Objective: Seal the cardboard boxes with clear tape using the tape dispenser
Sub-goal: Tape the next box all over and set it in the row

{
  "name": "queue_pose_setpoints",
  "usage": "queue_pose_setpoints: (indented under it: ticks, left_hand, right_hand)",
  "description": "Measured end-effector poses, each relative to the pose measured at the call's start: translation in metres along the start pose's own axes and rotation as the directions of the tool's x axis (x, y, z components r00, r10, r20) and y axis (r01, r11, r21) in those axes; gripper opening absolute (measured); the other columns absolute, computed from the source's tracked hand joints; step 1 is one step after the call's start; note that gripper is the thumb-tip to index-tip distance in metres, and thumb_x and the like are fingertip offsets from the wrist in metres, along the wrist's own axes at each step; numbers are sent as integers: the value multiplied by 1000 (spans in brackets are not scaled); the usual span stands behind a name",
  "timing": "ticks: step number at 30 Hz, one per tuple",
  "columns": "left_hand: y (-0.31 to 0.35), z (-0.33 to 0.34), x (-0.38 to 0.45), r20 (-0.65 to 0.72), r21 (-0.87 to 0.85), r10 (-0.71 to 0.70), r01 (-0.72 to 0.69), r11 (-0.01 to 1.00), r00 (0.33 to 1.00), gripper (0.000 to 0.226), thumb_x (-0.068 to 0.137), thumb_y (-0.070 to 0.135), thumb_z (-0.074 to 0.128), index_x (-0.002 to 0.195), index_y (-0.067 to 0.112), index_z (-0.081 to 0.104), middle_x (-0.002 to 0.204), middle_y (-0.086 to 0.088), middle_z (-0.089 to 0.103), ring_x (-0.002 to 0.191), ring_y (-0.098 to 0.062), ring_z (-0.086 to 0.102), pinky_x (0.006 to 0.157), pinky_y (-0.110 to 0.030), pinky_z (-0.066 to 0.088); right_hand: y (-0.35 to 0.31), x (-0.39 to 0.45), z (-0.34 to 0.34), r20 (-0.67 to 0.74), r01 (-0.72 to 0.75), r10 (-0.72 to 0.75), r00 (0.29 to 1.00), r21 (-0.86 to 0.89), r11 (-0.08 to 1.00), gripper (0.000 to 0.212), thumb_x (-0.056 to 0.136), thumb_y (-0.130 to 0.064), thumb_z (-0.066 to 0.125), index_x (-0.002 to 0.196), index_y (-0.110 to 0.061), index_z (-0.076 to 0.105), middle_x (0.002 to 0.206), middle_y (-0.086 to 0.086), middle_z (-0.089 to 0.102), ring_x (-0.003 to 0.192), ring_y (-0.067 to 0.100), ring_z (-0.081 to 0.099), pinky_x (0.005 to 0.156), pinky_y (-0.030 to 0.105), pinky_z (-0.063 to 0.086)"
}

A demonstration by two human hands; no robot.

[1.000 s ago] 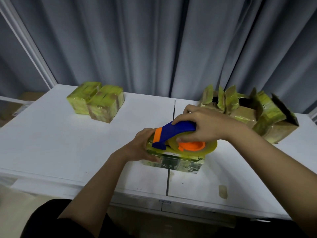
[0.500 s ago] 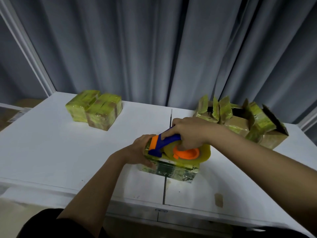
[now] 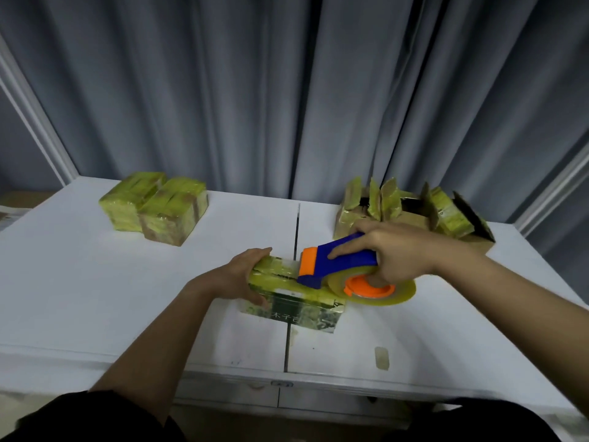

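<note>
Head view, single frame: the right hand [image 3: 401,253] grasps the blue handle of the tape dispenser [image 3: 338,266], fingers wrapped over it, thumb side hidden behind the roll of clear tape [image 3: 376,290]; the cutting edge under the orange collar is not visible where it meets the box top. The left hand [image 3: 247,277] clasps the left end of the cardboard box [image 3: 293,298], thumb on the near face, fingers curled over the far top edge, so that end of the box is covered. This box sits at table centre, straddling the dark seam [image 3: 294,237] between the two white table [image 3: 95,298] halves. Its near face carries pale characters, partly legible as "木子" with more text too blurred to read; a small white label above them is illegible. Two sealed boxes [image 3: 156,210] stand touching each other at far left. At far right, open boxes [image 3: 414,212] with raised flaps stand in a cluster, their lower parts hidden behind the right hand and wrist. A tape scrap [image 3: 381,358] lies near the near edge, right of the seam. Bare tabletop lies left of the held box and along the near edge. Grey curtains [image 3: 287,90] close the far side. Both forearms are cut off by the frame bottom.
</note>
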State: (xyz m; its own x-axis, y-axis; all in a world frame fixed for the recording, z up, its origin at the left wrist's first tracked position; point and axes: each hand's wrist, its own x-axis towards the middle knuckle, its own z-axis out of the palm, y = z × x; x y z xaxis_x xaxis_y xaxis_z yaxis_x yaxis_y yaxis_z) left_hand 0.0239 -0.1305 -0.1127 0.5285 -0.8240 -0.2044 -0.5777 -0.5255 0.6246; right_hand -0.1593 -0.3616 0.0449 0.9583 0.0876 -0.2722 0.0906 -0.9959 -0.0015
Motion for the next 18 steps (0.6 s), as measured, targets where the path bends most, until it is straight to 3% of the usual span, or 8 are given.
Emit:
queue_pose_setpoints:
  ticks: [3,8,14,18]
  left_hand:
    - [4,-2,1,24,67,-35,34,997,999,112,69,30,84,151,28,8,152,4,18,137,-20,20,114,-39,26]
    - [0,-2,-1,26,-9,-59,59,998,998,112,68,26,85,150,30,10,152,5,19,137,-17,23,113,-38,31]
    - [-5,-1,-1,23,-64,-29,30,997,999,106,65,24,87,147,34,19,147,10,23,133,-15,27,112,-40,33]
    - [-5,-2,-1,39,-109,-35,40,993,999,106,63,26,87,145,38,20,146,10,24,133,-18,27,111,-43,33]
  right_hand:
    - [7,0,12,-36,-17,18,999,32,999,69,80,-28,70,136,-53,39,114,-10,39,90,11,40,65,20,33]
    - [18,0,16,-51,-39,42,998,54,998,72,80,-26,69,136,-56,37,118,-11,38,88,9,40,64,19,35]
    - [29,-11,29,-26,-86,89,996,100,991,75,76,-27,70,134,-60,35,115,-10,41,97,15,46,80,35,48]
    - [38,-25,36,-63,-110,116,991,91,990,74,78,-26,70,136,-57,36,113,-15,35,93,8,41,74,25,42]
